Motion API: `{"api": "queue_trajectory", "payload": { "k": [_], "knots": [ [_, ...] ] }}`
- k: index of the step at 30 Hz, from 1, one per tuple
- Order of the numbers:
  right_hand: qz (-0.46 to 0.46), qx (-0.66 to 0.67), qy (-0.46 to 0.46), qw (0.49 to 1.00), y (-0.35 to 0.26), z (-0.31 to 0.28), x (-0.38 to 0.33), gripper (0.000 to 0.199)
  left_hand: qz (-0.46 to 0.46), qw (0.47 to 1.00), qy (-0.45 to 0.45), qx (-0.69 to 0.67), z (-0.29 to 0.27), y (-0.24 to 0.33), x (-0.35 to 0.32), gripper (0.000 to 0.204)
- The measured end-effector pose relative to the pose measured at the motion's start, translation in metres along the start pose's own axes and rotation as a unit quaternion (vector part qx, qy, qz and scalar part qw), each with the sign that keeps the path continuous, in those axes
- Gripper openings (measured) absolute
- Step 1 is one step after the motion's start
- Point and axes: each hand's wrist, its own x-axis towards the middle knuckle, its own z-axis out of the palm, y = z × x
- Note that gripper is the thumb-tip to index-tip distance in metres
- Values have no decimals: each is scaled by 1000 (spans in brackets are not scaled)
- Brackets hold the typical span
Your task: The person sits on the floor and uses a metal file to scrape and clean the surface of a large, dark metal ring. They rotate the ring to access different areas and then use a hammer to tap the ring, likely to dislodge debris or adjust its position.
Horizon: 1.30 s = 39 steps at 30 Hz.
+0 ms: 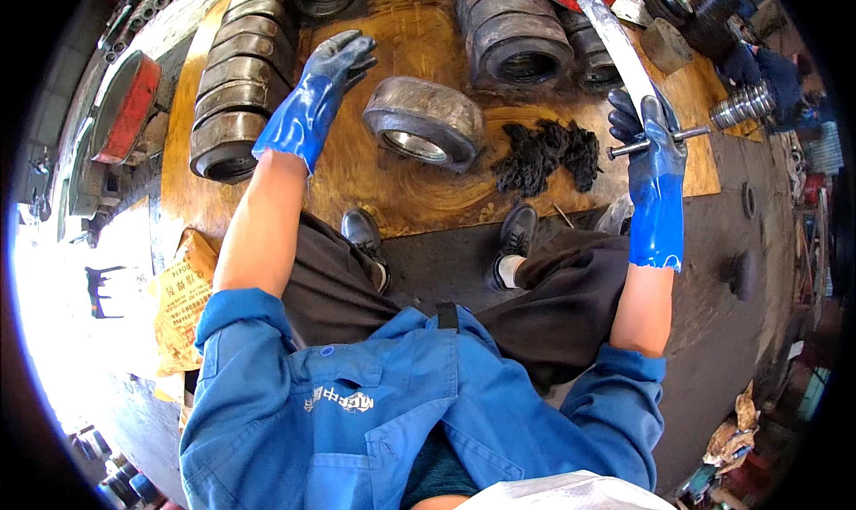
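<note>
My left hand (334,62) wears a blue rubber glove with a dark, soiled palm. It is raised over the board, fingers stretched out, holding nothing. To its right, a thick dark solid tyre-like ring (423,109) with a shiny metal inner face sits tilted on the board. My right hand (655,135), gloved the same way, grips a metal rod (691,134) with a knobbed left end. A long pale flat bar (615,42) rises from the same grip; whether it joins the rod I cannot tell. Left of that hand lies a tangled black heap (548,158), perhaps rags or shreds.
A stained wooden board (401,202) lies before my feet. Rows of similar rings stand at left (241,86) and far right (513,37). A red-banded drum (129,109) is at far left, a printed yellow sack (183,300) nearer. A ribbed metal part (742,106) is at right.
</note>
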Motion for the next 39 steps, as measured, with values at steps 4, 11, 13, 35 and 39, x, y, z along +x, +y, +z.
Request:
{"api": "queue_trajectory", "payload": {
  "k": [4, 11, 13, 35, 39],
  "knots": [
    [5, 9, -8, 1000, -3, -3, 0, 52, 51, 987, -31, 151, 8, -18, 14, 69],
    [14, 16, 6, 1000, 0, -3, 2, 50, 61, 982, -69, 165, 13, -62, 32, 69],
    [26, 34, 0, 999, 0, -12, 1, 49, 45, 983, -70, 162, 18, -71, 38, 71],
    [-51, -164, -8, 985, 204, 91, 57, 38, 31, 970, 107, 214, -77, -193, 115, 54],
    [-53, -172, 42, 983, 262, 134, 62, 39, -1, 981, 38, 192, -9, -161, 101, 48]
  ]
}}
